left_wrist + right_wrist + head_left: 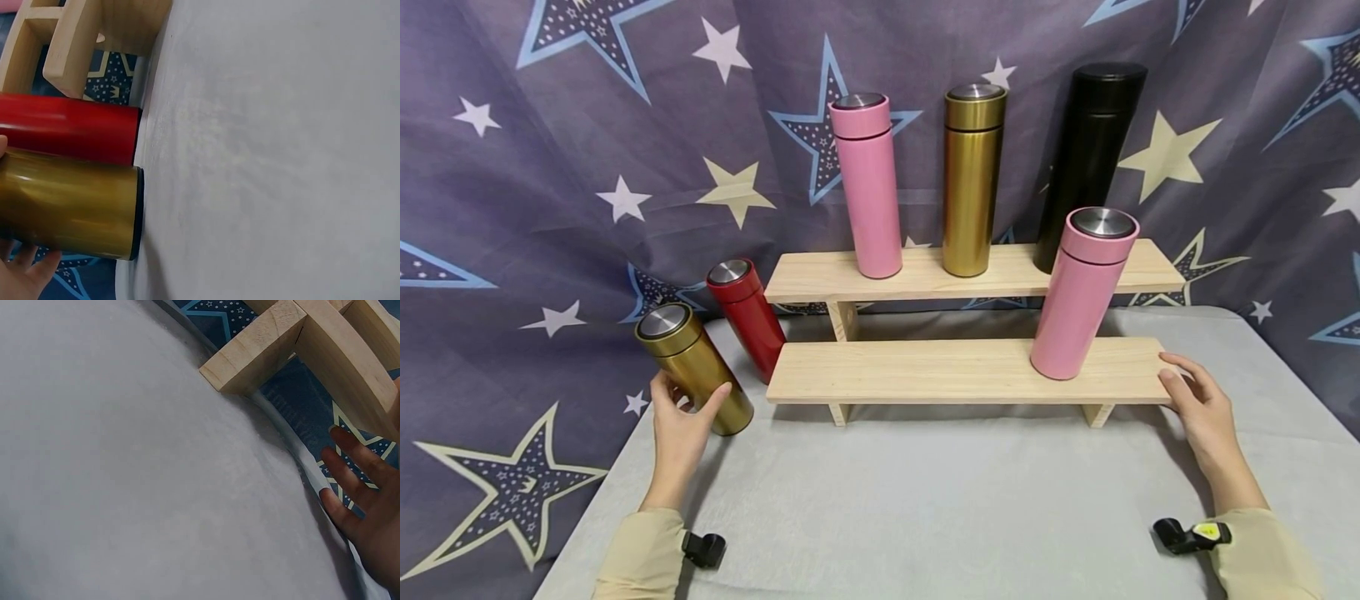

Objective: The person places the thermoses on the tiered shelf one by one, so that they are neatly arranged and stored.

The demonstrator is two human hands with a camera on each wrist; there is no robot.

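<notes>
My left hand (679,429) holds a gold thermos bottle (696,371), thumb on one side and fingers round the other. The bottle is upright near the table's left side; whether its base touches the cloth I cannot tell. Just behind it stands a red thermos bottle (747,321), close to the shelf's left end. In the left wrist view the gold bottle (69,206) lies alongside the red one (69,128). My right hand (1206,412) touches the right end of the lower board of a wooden two-step shelf (910,371). Its other fingers (353,478) extend loosely below the board.
A pink thermos bottle (1084,292) stands toward the right on the lower board. Along the upper board (805,275) are another pink bottle (868,187), a gold one (973,179) and a taller black one (1086,167). A star-patterned curtain (565,250) hangs behind the cloth-covered table (940,500).
</notes>
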